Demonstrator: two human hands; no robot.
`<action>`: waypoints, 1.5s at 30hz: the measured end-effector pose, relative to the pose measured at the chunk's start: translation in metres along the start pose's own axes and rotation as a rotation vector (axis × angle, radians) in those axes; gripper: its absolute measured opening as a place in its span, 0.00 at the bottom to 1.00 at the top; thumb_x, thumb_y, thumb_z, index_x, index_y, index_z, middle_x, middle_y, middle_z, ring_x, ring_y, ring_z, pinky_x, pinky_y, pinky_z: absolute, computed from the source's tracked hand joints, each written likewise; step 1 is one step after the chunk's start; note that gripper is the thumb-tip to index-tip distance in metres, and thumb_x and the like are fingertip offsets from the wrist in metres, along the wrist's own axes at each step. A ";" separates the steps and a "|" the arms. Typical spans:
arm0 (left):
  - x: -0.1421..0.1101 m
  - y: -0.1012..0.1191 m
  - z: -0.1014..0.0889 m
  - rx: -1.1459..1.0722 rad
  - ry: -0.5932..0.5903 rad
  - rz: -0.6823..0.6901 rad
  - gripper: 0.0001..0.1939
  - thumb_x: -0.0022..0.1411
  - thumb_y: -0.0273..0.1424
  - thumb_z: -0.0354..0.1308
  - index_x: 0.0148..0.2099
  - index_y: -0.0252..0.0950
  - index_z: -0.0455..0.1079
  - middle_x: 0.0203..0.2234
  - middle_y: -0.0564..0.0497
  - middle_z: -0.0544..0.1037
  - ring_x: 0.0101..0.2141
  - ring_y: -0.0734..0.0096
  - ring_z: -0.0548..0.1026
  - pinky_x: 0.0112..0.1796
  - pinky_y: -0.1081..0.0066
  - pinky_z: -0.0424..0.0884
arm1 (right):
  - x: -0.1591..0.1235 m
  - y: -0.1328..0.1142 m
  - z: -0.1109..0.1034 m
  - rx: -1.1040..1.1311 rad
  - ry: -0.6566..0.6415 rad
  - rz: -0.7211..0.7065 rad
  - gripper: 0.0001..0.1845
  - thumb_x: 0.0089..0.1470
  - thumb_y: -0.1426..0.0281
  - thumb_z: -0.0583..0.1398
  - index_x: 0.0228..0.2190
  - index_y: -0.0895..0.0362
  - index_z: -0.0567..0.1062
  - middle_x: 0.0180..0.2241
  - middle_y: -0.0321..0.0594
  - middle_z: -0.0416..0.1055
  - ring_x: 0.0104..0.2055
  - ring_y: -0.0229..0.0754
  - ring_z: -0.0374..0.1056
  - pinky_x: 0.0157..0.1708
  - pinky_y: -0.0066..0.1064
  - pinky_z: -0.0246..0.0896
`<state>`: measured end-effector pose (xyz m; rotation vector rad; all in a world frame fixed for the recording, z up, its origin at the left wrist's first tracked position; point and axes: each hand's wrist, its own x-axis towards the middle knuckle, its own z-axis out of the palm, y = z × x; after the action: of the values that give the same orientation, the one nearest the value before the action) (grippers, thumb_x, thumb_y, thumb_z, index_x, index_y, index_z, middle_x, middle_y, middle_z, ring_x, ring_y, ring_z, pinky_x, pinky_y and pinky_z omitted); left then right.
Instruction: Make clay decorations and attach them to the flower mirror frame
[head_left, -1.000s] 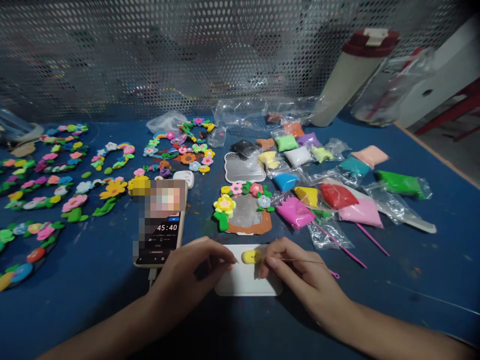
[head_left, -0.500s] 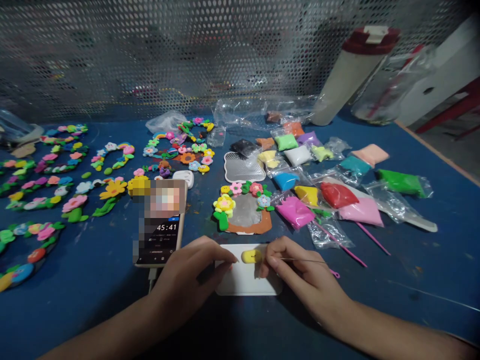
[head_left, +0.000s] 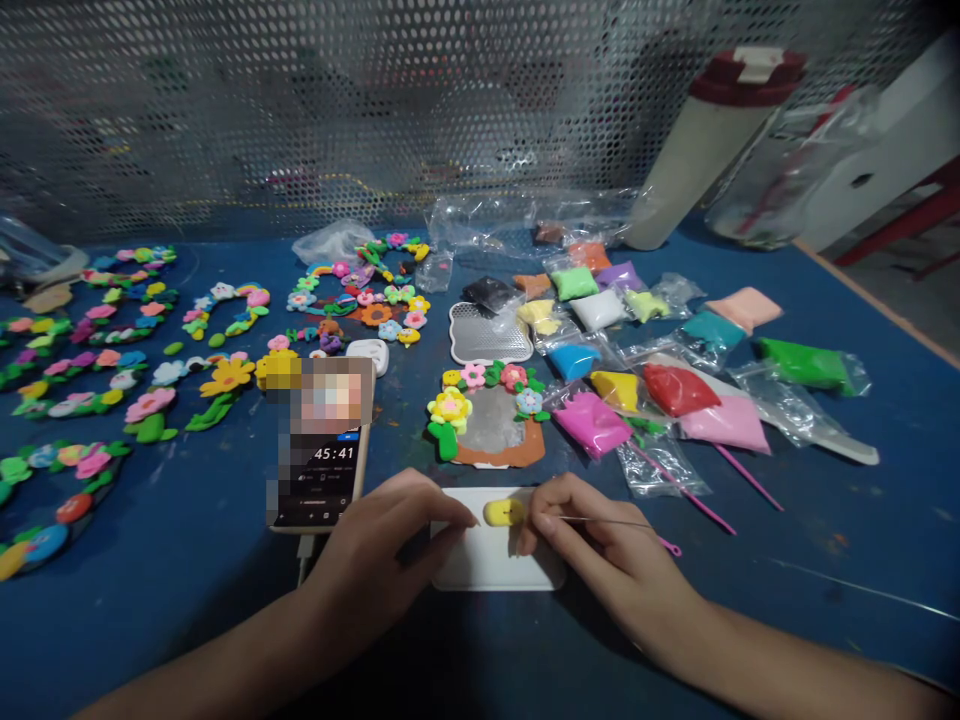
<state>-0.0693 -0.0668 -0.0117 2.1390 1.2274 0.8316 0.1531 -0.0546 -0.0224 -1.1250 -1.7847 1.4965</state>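
A white plastic board (head_left: 495,565) lies on the blue table (head_left: 172,620) right in front of me, with a small yellow clay lump (head_left: 504,512) on it. My left hand (head_left: 390,530) rests at the board's left edge, fingers curled, its tips just left of the lump. My right hand (head_left: 592,540) is at the lump's right side, pinching a thin metal needle tool (head_left: 607,522) that points toward the clay. The tool's far end seems to have a small pink tip. The fingers hide part of the board.
A phone (head_left: 322,450) with a blurred screen area stands left of my left hand. Colourful clay flower wreaths (head_left: 82,400) spread to the left. Several bagged clay packs (head_left: 675,390) lie to the right. A clay-decorated frame (head_left: 487,425) sits just beyond the board.
The view has shifted slightly, and the phone's clock has gone from 45:40 to 45:41. Both hands stay beside the yellow lump, which has not visibly changed.
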 end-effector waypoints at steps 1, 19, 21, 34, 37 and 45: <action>0.000 0.000 0.000 0.003 -0.002 -0.001 0.08 0.59 0.20 0.55 0.38 0.38 0.69 0.29 0.55 0.74 0.31 0.76 0.73 0.32 0.77 0.68 | 0.000 0.000 0.000 -0.003 0.000 0.000 0.14 0.63 0.64 0.49 0.30 0.54 0.69 0.29 0.34 0.69 0.32 0.35 0.64 0.32 0.29 0.56; -0.001 -0.001 0.001 0.008 -0.026 -0.024 0.08 0.59 0.20 0.55 0.38 0.39 0.68 0.29 0.55 0.74 0.31 0.76 0.73 0.32 0.77 0.68 | -0.001 0.000 0.000 -0.004 0.007 0.016 0.13 0.62 0.64 0.50 0.30 0.55 0.70 0.29 0.36 0.69 0.28 0.35 0.62 0.28 0.28 0.55; -0.001 -0.001 0.002 0.012 -0.023 -0.019 0.09 0.59 0.20 0.55 0.38 0.39 0.68 0.29 0.56 0.74 0.31 0.76 0.73 0.32 0.77 0.68 | -0.001 0.000 0.000 -0.002 0.008 0.004 0.13 0.62 0.65 0.50 0.30 0.55 0.70 0.28 0.35 0.69 0.28 0.34 0.62 0.28 0.28 0.55; -0.001 0.000 0.001 0.014 -0.028 -0.013 0.08 0.59 0.20 0.55 0.38 0.39 0.68 0.28 0.55 0.74 0.31 0.75 0.73 0.31 0.76 0.68 | -0.001 0.000 0.000 -0.006 0.001 0.023 0.14 0.62 0.64 0.49 0.30 0.55 0.70 0.28 0.36 0.69 0.27 0.34 0.61 0.27 0.28 0.55; -0.001 0.000 0.001 0.016 -0.019 -0.008 0.08 0.59 0.20 0.56 0.37 0.39 0.68 0.28 0.56 0.74 0.31 0.76 0.73 0.32 0.77 0.68 | -0.003 0.001 0.000 0.027 0.017 0.013 0.12 0.62 0.65 0.50 0.31 0.55 0.70 0.28 0.35 0.69 0.28 0.34 0.63 0.27 0.28 0.56; -0.001 0.002 0.000 0.031 -0.020 -0.029 0.08 0.59 0.21 0.56 0.37 0.39 0.69 0.28 0.55 0.75 0.31 0.75 0.73 0.32 0.77 0.68 | -0.002 0.001 -0.008 0.071 0.166 -0.050 0.09 0.62 0.66 0.51 0.32 0.54 0.68 0.28 0.35 0.70 0.32 0.36 0.67 0.32 0.27 0.60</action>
<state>-0.0685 -0.0688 -0.0106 2.1435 1.2656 0.7825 0.1606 -0.0525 -0.0210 -1.1259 -1.6233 1.3842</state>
